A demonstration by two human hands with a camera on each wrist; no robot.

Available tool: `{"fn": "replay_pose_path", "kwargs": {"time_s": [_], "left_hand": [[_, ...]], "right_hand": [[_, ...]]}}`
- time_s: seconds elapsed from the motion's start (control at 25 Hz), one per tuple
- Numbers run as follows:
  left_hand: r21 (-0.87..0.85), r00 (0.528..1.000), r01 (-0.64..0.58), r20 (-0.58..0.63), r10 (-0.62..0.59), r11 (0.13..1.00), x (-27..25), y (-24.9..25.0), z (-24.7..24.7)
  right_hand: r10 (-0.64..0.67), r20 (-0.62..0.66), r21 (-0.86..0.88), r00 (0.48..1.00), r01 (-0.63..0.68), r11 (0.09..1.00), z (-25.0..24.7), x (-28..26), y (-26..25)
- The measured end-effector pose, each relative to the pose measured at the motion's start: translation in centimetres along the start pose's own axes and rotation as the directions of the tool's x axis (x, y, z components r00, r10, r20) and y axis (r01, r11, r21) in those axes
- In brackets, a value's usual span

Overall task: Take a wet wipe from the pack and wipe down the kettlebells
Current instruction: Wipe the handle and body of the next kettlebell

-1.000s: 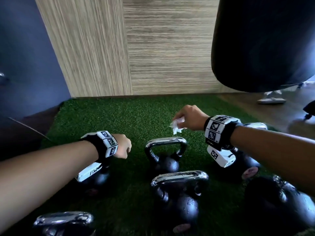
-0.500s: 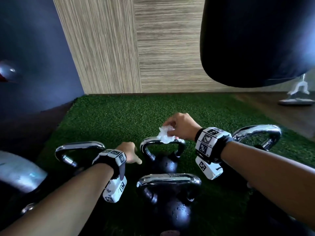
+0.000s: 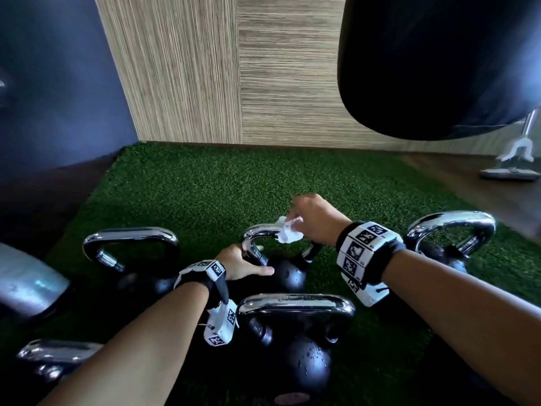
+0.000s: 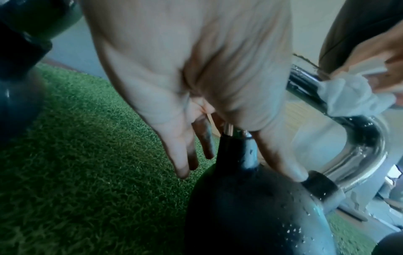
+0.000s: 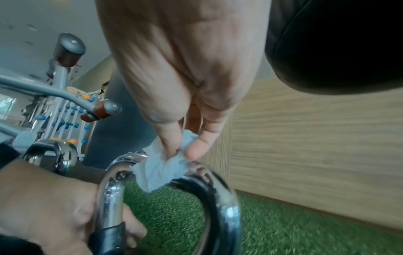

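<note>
Right hand pinched on crumpled wet wipe, wipe pressed against chrome handle of middle kettlebell, handle's left post gripped by left hand, kettlebells stood on green turf.

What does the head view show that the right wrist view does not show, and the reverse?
Only the head view shows the black round body of the kettlebell being wiped and the nearer chrome-handled kettlebell. Only the right wrist view shows a grey exercise machine with red-brown bar ends. Both show the right hand pinching the crumpled white wipe on the curved chrome handle, which the left hand steadies.
</note>
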State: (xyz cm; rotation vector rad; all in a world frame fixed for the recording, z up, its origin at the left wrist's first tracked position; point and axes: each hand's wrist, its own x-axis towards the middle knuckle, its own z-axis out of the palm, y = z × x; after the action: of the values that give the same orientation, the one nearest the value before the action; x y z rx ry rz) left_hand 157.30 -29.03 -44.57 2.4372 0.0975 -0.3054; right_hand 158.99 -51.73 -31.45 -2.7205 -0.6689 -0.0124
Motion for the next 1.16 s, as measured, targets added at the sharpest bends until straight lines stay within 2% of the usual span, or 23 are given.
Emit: {"fn": "replay_pose_path", "kwargs": {"time_s": [0.12, 0.28, 0.36, 0.48, 0.68, 0.76, 0.88, 1.0, 1.16], "left_hand": [[-0.069, 0.997, -0.071, -0.040, 0.068, 0.995, -0.5, 0.3, 0.8], [-0.105, 0.993, -0.087, -0.090, 0.078, 0.991, -0.8, 0.1, 1.6], [-0.112, 0.990, -0.106, -0.109, 0.093, 0.988, -0.8, 0.0, 1.7], [-0.121, 0.990, -0.105, -0.108, 0.092, 0.987, -1.1, -0.2, 1.8], [-0.090, 0.990, -0.063, -0.131, 0.051, 0.994, -0.9, -0.7, 2.0], [-0.104, 0.990, -0.074, -0.128, 0.060, 0.992, -1.1, -0.5, 2.0], [-0.117, 0.989, -0.079, -0.135, 0.063, 0.990, -0.9, -0.8, 2.0], [-0.117, 0.989, -0.082, -0.133, 0.067, 0.990, -1.1, -0.8, 2.1], [-0.101, 0.991, -0.041, -0.128, 0.028, 0.994, -0.4, -1.1, 2.1]], "right_hand": [[0.057, 0.012, -0.036, 0.998, -0.056, 0.998, -1.2, -0.5, 1.9], [-0.027, -0.014, -0.074, 1.000, 0.026, 0.997, -1.4, -1.8, 2.5], [-0.016, -0.056, -0.027, 0.998, 0.015, 1.000, -0.7, -2.1, 3.2], [0.086, -0.002, 0.048, 0.996, -0.086, 0.995, -0.7, -2.4, 5.1], [0.136, 0.005, 0.174, 0.991, -0.135, 0.975, -1.4, -1.6, 5.7], [0.215, 0.065, 0.263, 0.974, -0.225, 0.938, -0.9, -1.1, 6.4], [0.323, 0.256, 0.422, 0.911, -0.406, 0.810, 0.4, -1.2, 7.8], [0.353, 0.292, 0.488, 0.889, -0.456, 0.744, 1.4, -0.9, 8.6], [0.343, 0.363, 0.495, 0.866, -0.491, 0.717, 3.5, -0.5, 8.7]]}}
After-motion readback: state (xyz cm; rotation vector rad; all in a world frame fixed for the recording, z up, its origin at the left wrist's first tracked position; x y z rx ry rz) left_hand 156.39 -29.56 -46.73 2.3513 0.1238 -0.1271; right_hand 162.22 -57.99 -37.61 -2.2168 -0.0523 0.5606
